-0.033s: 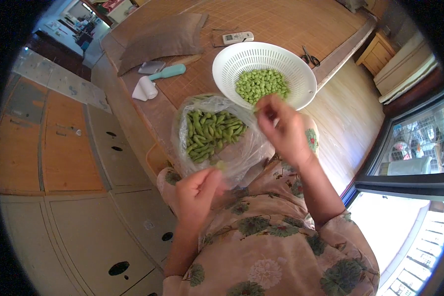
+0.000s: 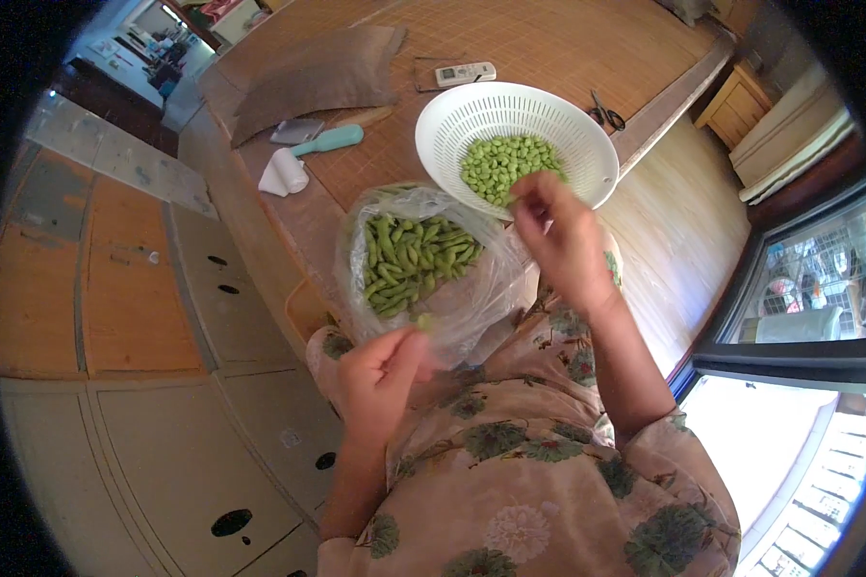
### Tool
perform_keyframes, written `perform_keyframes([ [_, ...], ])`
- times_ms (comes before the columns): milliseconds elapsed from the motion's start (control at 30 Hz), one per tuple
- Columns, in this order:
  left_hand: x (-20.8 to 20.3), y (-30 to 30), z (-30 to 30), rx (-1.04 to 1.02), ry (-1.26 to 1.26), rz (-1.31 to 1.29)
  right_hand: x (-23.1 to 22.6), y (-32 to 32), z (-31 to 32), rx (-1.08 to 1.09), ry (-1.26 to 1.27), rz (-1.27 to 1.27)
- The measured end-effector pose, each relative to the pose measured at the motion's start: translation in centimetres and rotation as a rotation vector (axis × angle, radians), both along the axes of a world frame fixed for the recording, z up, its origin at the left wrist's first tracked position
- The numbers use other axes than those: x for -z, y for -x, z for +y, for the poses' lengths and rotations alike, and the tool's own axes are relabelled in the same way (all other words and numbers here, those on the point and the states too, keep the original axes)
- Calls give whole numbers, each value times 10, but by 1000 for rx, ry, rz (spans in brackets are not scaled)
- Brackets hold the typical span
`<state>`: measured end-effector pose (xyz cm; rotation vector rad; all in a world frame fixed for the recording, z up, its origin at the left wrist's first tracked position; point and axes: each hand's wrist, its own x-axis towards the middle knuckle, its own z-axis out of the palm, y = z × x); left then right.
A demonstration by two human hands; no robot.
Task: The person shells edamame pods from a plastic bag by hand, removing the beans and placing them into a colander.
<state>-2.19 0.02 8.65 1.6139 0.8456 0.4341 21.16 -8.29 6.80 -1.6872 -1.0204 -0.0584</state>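
My left hand (image 2: 380, 370) pinches a blurred, pale green pod (image 2: 424, 322) at the near side of the clear plastic bag (image 2: 467, 317); my right hand (image 2: 570, 255) has its fingers bent together over the white colander's (image 2: 443, 144) near rim, and I cannot tell whether they grip a bean; unshelled edamame pods (image 2: 409, 260) lie in the bag, shelled beans (image 2: 510, 163) in the colander; I judge I'm mid-shelling, dropping beans in; next calls for right fingertips returning to the pinched pod; beyond lies a remote control (image 2: 465, 73).
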Motion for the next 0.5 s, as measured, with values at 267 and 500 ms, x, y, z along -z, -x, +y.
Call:
perform_keyframes([
  [267,11,34,36,-275,-146,34,40,-73,4,154,88,-145],
  [500,56,97,108,-435,-307,130,35,-60,2,211,180,-193],
])
